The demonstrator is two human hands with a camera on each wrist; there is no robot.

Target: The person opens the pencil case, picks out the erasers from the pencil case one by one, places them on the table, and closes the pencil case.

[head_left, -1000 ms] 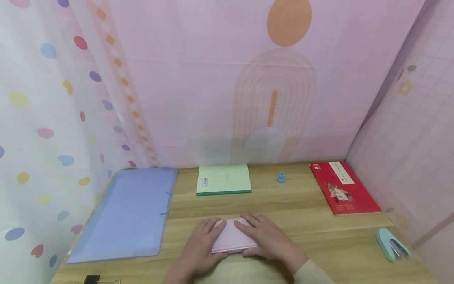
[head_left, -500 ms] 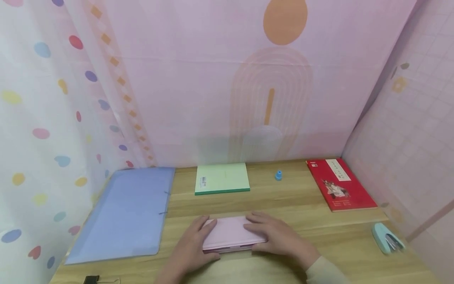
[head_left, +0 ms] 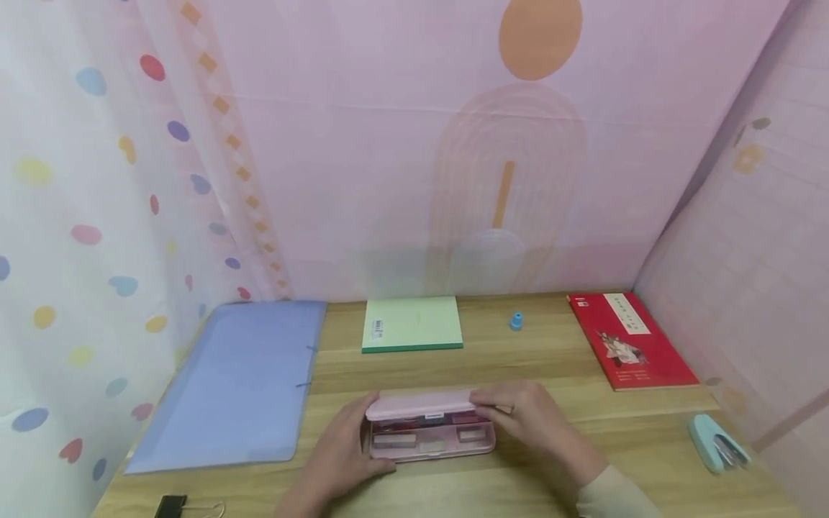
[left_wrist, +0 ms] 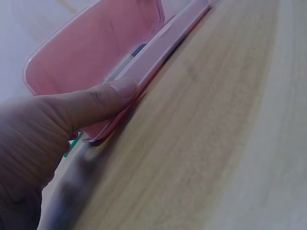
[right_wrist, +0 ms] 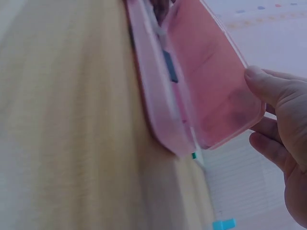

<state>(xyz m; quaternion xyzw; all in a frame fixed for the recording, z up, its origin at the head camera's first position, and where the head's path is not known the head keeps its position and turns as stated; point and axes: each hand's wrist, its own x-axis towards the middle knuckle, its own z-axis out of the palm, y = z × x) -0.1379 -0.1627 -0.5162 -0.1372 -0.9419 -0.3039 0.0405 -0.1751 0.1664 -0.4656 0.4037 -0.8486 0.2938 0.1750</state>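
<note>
Wood-grain table (head_left: 550,360): left grip (head_left: 340,450) holds a pink oblong plastic case (head_left: 447,454), right grip (head_left: 532,416) its lid (head_left: 421,404); probably light, best held by its ends.

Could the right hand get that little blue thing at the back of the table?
Probably yes: nothing stands between the right hand and the blue thing, but that hand must first release the pink lid.
</note>
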